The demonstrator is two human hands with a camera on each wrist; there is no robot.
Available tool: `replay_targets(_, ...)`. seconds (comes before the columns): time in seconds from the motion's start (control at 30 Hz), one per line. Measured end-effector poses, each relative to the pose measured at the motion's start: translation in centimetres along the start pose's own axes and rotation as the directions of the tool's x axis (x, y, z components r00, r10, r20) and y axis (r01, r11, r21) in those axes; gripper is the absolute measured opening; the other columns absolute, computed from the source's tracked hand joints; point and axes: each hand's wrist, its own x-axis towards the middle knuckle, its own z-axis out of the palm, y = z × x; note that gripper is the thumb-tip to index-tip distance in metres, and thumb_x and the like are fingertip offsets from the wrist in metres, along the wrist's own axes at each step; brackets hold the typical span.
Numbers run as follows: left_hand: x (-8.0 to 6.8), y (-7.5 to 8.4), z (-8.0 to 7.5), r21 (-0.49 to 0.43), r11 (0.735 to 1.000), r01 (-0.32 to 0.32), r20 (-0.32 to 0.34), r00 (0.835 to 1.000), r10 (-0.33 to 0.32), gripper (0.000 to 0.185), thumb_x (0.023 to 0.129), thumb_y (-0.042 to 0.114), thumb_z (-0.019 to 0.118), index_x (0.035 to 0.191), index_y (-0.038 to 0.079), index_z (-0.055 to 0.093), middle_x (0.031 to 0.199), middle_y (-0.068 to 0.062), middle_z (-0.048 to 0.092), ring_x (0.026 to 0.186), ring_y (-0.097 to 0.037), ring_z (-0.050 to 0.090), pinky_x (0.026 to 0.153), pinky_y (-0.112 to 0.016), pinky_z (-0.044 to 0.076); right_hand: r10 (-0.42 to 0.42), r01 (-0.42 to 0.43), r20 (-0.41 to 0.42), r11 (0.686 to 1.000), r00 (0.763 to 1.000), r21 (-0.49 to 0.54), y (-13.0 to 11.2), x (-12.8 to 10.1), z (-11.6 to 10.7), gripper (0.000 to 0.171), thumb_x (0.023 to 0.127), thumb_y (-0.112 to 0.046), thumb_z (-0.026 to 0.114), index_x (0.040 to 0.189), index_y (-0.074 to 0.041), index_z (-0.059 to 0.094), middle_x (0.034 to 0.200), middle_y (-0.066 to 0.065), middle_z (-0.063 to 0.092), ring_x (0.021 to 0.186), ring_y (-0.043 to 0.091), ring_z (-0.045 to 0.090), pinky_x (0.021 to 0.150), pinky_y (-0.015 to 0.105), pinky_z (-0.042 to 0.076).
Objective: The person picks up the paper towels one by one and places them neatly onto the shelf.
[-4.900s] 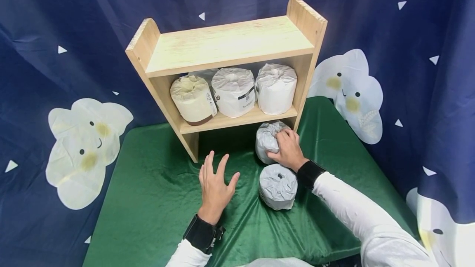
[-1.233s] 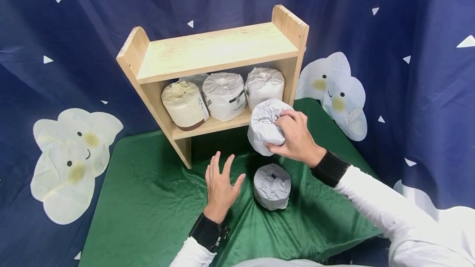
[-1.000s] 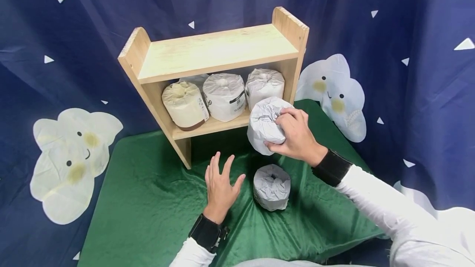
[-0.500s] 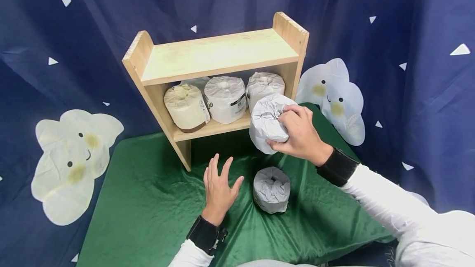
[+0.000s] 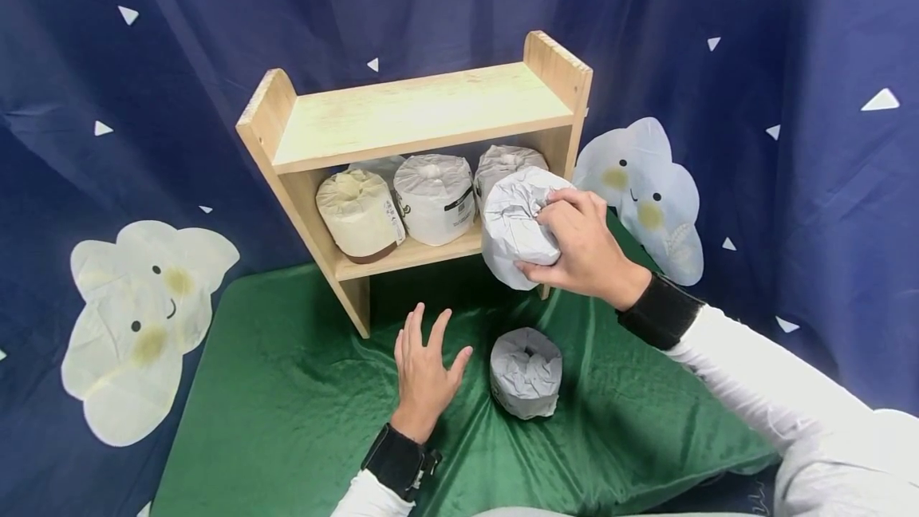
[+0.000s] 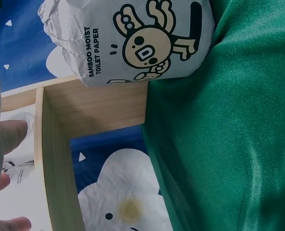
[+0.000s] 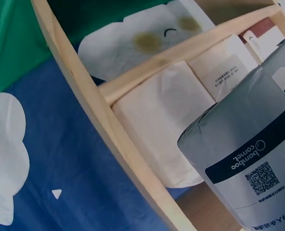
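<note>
— Hands, what are they doing?
— Right hand grips a round grey paper-wrapped toilet roll, up by the light wooden shelf. Left hand lies flat, fingers spread, beside another grey wrapped roll.

Two bare hands, no gloves, no rings visible. Left hand: black wrist strap with a small dark clip or buckle on its outer edge, white long sleeve starting right behind it. Right hand: same kind of wide black band, plain, no markings readable. White long sleeve runs up the forearm, soft fabric with light creases, going greyer near the shoulder. Left wrist view catches only fingertips at the frame edge.
</note>
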Motion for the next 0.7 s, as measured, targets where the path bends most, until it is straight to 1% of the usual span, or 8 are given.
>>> replay_targets(0.1,0.0,0.0,0.0,0.003,1.0,-0.003,-0.004,1.0,0.003,0.063,0.081,0.031,0.079,0.136,0.014,0.053,0.147,-0.025,0.036,0.134,-0.042,0.034,0.102,-0.063,0.028,-0.015,0.015,0.011,1.0,1.0,-0.002,0.2,0.5,-0.2,0.053,0.068,-0.036,0.077,0.094,0.001,0.051,0.091,0.015,0.056,0.107,0.043,0.046,0.085,0.061,0.027)
replay_targets(0.27,0.0,0.0,0.1,0.007,1.0,0.0,-0.005,1.0,0.001,0.063,0.081,0.031,0.079,0.136,0.014,0.053,0.148,-0.025,0.035,0.134,-0.042,0.034,0.102,-0.063,0.028,-0.01,0.01,0.018,1.0,1.0,-0.001,0.3,1.4,-0.8,0.052,0.071,-0.038,0.075,0.095,0.0,0.05,0.092,0.015,0.056,0.108,0.043,0.046,0.086,0.06,0.027)
replay_targets(0.43,0.1,-0.2,0.1,0.004,1.0,0.003,-0.011,1.0,-0.003,0.063,0.081,0.031,0.079,0.136,0.014,0.053,0.148,-0.025,0.035,0.134,-0.043,0.034,0.102,-0.063,0.027,-0.01,0.01,0.007,1.0,1.0,0.014,0.4,2.4,-1.4,0.05,0.071,-0.037,0.075,0.094,-0.001,0.049,0.091,0.014,0.055,0.109,0.044,0.046,0.085,0.06,0.026)
replay_targets(0.57,0.1,-0.2,0.1,0.002,1.0,0.005,-0.013,1.0,-0.005,0.062,0.081,0.031,0.079,0.136,0.014,0.053,0.148,-0.024,0.035,0.134,-0.043,0.034,0.102,-0.063,0.027,-0.014,0.014,0.006,1.0,1.0,0.004,0.6,3.0,-1.7,0.051,0.071,-0.038,0.074,0.094,0.0,0.049,0.091,0.014,0.056,0.109,0.044,0.046,0.086,0.061,0.026)
replay_targets(0.7,-0.3,-0.3,0.0,0.003,1.0,0.008,-0.019,1.0,-0.008,0.062,0.081,0.03,0.08,0.135,0.014,0.054,0.147,-0.025,0.035,0.133,-0.043,0.035,0.101,-0.064,0.028,-0.019,0.019,-0.003,1.0,1.0,0.004,0.6,3.3,-1.7,0.052,0.071,-0.039,0.074,0.095,0.0,0.05,0.091,0.014,0.056,0.108,0.043,0.047,0.084,0.06,0.027)
